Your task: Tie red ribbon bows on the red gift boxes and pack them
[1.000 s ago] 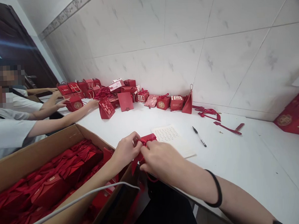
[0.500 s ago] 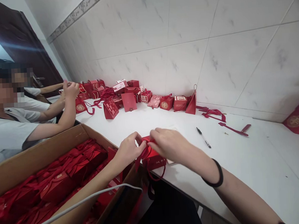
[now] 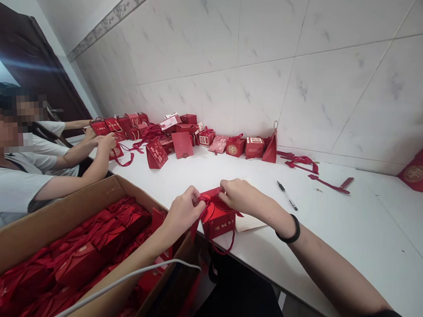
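A small red gift box (image 3: 219, 222) with a corded handle stands at the near edge of the white table. Across its top runs a red ribbon (image 3: 208, 200), knotted or looped in the middle. My left hand (image 3: 186, 208) pinches the ribbon on the left side of the box. On the right side, my right hand (image 3: 240, 195) is closed on the ribbon's other part, its fingertips bent inward. A ribbon tail hangs below the left fingers. Beneath the right forearm lies a pale flat piece (image 3: 250, 222), partly hidden.
At left, a cardboard box (image 3: 93, 193) holds many red gift boxes; a white cable (image 3: 132, 276) crosses over it. More gift boxes (image 3: 184, 145) line the wall. A pen (image 3: 287, 195) and loose ribbons (image 3: 329, 184) lie at right. A co-worker's hand (image 3: 106, 142) is at far left.
My hands have drawn apart, the right one moving slightly right, so the knot and box top show more. At far left, the co-worker's hand has lowered towards the table.
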Demonstrator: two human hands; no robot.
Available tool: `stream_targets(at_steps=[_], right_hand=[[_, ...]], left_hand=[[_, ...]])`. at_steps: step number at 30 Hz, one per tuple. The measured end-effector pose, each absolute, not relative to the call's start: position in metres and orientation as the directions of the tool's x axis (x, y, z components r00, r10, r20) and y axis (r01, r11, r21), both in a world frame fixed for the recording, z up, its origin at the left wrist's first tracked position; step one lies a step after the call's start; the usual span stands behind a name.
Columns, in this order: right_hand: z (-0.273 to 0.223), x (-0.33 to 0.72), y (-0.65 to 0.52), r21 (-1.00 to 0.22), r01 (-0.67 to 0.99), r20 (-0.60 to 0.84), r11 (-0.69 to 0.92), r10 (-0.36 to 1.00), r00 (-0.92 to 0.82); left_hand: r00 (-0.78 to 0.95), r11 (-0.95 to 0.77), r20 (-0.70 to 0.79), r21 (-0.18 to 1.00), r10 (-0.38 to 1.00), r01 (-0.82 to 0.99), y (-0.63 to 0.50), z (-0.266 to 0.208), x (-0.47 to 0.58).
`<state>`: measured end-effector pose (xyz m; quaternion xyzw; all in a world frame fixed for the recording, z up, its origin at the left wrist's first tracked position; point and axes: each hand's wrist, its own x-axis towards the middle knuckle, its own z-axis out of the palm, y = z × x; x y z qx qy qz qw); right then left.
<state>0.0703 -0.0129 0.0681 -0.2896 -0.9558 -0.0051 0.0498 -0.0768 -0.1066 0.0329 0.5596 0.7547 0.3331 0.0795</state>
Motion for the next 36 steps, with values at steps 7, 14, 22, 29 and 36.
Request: stream_targets(at_steps=[7, 14, 22, 29, 36], right_hand=[[0.066, 0.067, -0.013, -0.055, 0.604, 0.084, 0.795, 0.606, -0.791], [0.067, 0.068, -0.013, -0.044, 0.63, 0.049, 0.775, 0.632, -0.774], [0.068, 0.069, -0.005, -0.054, 0.586, -0.013, 0.809, 0.586, -0.81], [0.061, 0.062, -0.013, -0.001, 0.614, 0.011, 0.789, 0.614, -0.789], [0.078, 0.086, 0.01, -0.362, 0.436, -0.096, 0.824, 0.433, -0.896]], left_hand=[[-0.354, 0.167, 0.271, 0.533, 0.895, 0.83, -0.106, 0.031, -0.077], [-0.339, 0.185, 0.296, 0.443, 0.893, 0.877, -0.107, 0.029, -0.078], [-0.341, 0.178, 0.288, 0.472, 0.895, 0.864, -0.105, 0.03, -0.08], [-0.351, 0.214, 0.312, 0.398, 0.883, 0.892, -0.102, 0.024, -0.079], [-0.269, 0.127, 0.069, 0.751, 0.961, 0.648, -0.108, 0.034, -0.095]])
